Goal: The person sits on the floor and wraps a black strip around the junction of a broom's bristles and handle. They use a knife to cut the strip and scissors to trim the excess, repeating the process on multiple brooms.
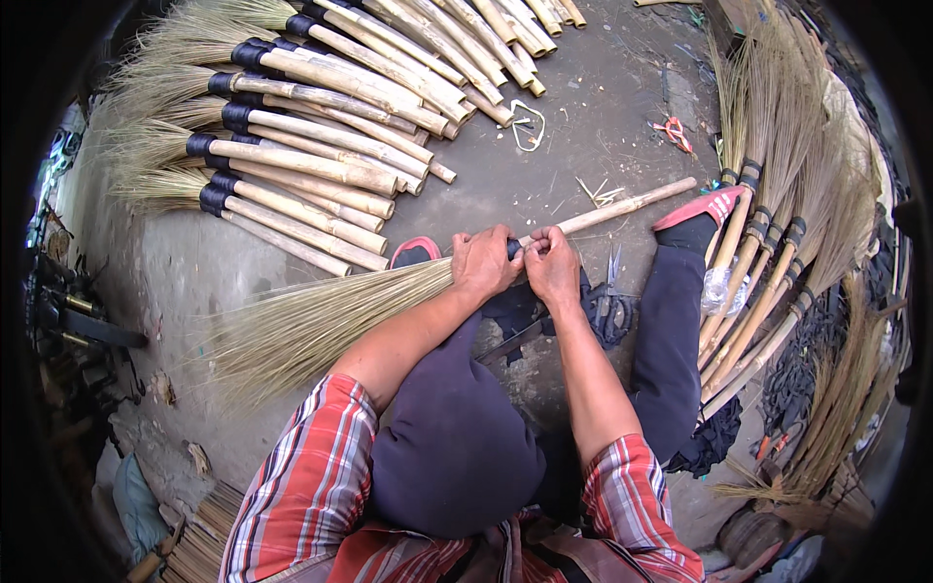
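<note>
Broom of pale dry grass with a light-brown bamboo handle (340,316) lies aslant just beyond the bent left knee in dark navy trousers (457,447), its bristles spreading to the left of this knee and its handle pointing away to the right. The left hand (483,260) is curled closely around the place where grass meets bamboo; I think it grips there so that the stalks cannot slide or turn. Next to it, beyond the knee and a little to its right, the right hand (552,267) has its fingers bent inward to the thumb, at a black wrapped band (513,250). Whether they pinch the band or a loose end of it, I cannot tell.

Beyond the knee on its right side lie small metal scissors (613,264) and a heap of soft black strips (607,316), probably because the right hand can reach them easily there. Far beyond the knee to the left, finished-looking bamboo brooms with black bands (321,170) lie in rows, all bristles to one side, perhaps so that the grass is not crushed. Well to the right of the knee, other black-banded bamboo brooms (748,282) have their bristles turned away from the person, maybe for the same reason.
</note>
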Available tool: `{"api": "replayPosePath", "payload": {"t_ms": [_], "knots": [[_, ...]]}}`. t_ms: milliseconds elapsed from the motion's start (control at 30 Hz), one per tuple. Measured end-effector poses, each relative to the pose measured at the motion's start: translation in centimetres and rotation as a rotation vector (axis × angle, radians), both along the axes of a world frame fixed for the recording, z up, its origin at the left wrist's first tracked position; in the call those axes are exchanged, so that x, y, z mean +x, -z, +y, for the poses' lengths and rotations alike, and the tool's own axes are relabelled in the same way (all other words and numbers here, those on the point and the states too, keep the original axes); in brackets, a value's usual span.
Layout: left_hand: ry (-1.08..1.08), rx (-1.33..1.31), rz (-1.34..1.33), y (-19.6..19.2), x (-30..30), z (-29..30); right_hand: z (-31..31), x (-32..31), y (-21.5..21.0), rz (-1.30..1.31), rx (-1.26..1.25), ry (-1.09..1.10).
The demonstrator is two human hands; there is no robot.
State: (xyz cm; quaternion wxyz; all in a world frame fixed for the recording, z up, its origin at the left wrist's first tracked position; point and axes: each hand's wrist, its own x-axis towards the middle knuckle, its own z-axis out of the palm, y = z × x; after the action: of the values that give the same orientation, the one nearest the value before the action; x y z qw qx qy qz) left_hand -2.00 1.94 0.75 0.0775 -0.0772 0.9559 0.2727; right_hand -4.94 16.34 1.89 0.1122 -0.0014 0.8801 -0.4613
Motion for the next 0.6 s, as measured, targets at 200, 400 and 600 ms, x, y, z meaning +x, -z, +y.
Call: {"api": "replayPosePath", "payload": {"t_ms": [200,400,600], "knots": [[-0.003,-0.007,0.037,0.1,0.3,0.1,-0.1,-0.2,0.5,0.003,0.023,-0.020],[-0.015,0.003,0.106,0.3,0.4,0.2,-0.6,-0.6,-0.4,-0.001,0.165,-0.103],[-0.045,0.121,0.158,0.3,0.4,0.3,-0.8,-0.7,0.0,0.103,0.171,-0.101]]}}
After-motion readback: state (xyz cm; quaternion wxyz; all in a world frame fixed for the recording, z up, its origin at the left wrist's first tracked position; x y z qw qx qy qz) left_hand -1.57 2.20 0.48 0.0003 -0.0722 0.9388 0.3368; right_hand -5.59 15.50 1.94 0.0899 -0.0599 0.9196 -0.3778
